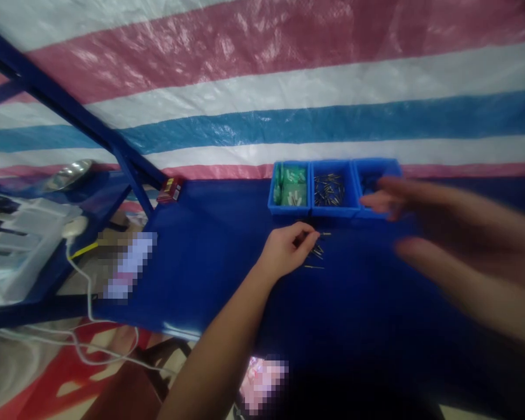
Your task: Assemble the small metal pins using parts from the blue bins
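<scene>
Striped plastic sheeting (pixel 262 125) fills the top of the frame behind a dark blue tabletop (pixel 201 251). Just right of centre, 3 blue bins stand side by side: the left bin (pixel 289 210) holds green packets (pixel 294 176), the middle bin (pixel 336 212) dark metal pieces (pixel 329 190); blur hides what the right bin (pixel 378 163) holds. Near mid-frame, the left hand (pixel 286 248) has thumb and forefinger closed on 1 thin pin (pixel 326 234), its end poking out. More pins (pixel 318 251) lie loose just below. At right, the blurred right hand (pixel 452 233) has thumb and fingers spread apart, fingertips before the right bin; whether they touch it, I cannot tell.
</scene>
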Demonstrator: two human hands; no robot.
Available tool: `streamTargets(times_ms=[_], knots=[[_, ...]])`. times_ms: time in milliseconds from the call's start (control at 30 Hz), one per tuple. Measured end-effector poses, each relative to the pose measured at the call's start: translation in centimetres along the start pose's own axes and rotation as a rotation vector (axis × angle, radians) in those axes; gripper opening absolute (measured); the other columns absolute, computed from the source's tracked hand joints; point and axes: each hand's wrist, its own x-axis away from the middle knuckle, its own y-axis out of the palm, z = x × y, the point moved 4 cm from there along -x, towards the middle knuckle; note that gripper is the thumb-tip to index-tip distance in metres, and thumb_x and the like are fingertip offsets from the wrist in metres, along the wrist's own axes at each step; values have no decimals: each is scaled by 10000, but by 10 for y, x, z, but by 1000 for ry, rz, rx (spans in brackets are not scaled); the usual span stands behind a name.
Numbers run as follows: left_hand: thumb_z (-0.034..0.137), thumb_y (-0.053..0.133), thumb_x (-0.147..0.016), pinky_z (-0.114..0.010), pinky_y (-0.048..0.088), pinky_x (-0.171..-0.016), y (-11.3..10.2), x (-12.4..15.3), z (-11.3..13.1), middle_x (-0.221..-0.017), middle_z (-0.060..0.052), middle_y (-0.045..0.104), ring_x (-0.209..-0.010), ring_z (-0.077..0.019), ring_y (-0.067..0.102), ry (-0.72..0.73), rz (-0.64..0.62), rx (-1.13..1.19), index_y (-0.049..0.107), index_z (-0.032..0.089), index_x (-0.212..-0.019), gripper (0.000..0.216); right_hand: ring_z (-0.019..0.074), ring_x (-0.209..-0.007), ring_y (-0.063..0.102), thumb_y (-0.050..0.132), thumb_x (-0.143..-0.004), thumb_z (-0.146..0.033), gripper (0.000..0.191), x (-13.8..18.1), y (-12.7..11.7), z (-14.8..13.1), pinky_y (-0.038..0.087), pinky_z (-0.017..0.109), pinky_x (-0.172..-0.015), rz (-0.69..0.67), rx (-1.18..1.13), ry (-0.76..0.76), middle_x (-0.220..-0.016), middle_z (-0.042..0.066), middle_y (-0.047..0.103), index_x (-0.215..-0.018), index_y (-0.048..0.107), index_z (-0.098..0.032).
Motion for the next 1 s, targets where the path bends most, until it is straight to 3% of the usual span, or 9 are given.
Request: streamTargets(times_ms=[100,233,467,700,1000], knots=[[366,619,-956,-226,480,-576,0,0,1,-666,10,695,-552,-103,606,-3,-7,-13,725,190,-943,206,217,-866,721,716,-904,-327,286,14,24,37,591,394,-827,-56,84,106,-1036,41,770,-1190,731,-321],[350,620,-960,-231,505,-618,0,-1,2,-757,-8,743,-598,-107,639,30,-3,-12,735,193,-934,197,231,-861,700,722,-887,-297,245,33,51,69,580,397,-729,-122,131,47,-1045,62,767,-1128,747,-258],[369,601,-973,-216,476,-584,1,-1,4,-746,-5,729,-617,-105,637,24,-33,-1,728,187,-910,231,179,-712,663,712,-902,-258,117,37,59,65,548,340,-656,-117,51,83,-864,28,754,-1000,777,-251],[326,663,-935,-206,474,-611,2,1,1,-623,48,620,-552,-80,571,35,-10,1,719,200,-1020,161,171,-716,663,737,-883,-298,124,40,59,78,532,327,-651,-82,-26,265,-858,27,746,-979,789,-238],[355,605,-974,-202,467,-605,1,0,2,-724,16,700,-597,-85,616,24,-24,-9,713,190,-938,200,174,-742,681,743,-874,-301,156,40,60,78,542,320,-672,-87,-59,289,-879,38,754,-993,796,-215]])
